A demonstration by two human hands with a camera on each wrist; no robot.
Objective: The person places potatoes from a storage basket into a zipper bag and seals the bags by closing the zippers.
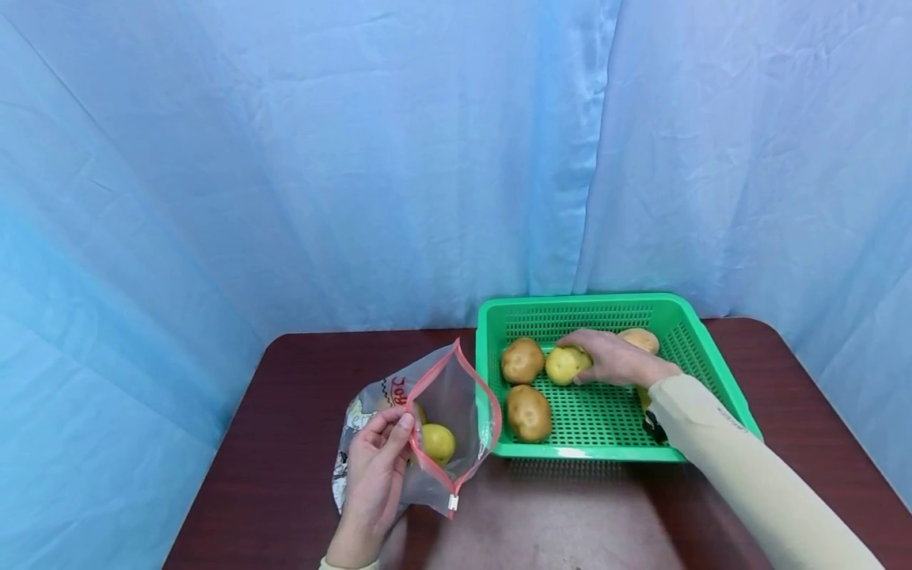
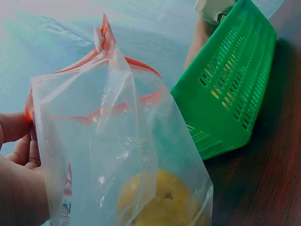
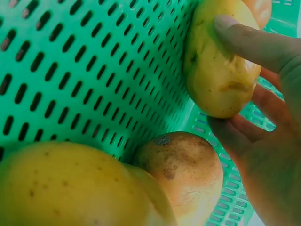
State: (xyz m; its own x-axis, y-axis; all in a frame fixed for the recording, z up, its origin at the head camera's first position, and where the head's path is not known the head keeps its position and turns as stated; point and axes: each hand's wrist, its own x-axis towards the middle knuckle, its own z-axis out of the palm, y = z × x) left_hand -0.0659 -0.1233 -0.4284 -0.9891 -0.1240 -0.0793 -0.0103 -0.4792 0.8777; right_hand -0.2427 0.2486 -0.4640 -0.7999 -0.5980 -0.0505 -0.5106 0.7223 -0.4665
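Note:
My left hand point(image 1: 378, 467) pinches the red-trimmed rim of a clear slider zip bag point(image 1: 466, 404), which gapes open toward the basket. Inside the bag lies a yellow fruit point(image 1: 438, 443), seen through the plastic as a rounded yellow shape point(image 2: 162, 200) in the left wrist view. Over in the green basket point(image 1: 488, 317), my right hand point(image 1: 609, 358) holds another yellow fruit point(image 1: 565, 366), lumpy with a brown scar. Thumb and fingertips sit on opposite sides of this fruit point(image 3: 221, 61) in the right wrist view, close against the perforated green plastic.
Two brown potatoes point(image 1: 529, 413) lie along the basket's left side. A paler potato point(image 1: 639, 340) and one more yellow fruit point(image 3: 70, 183) are under or beside my right forearm. The basket stands on a dark red table point(image 1: 285, 412) before blue curtains point(image 1: 399, 174).

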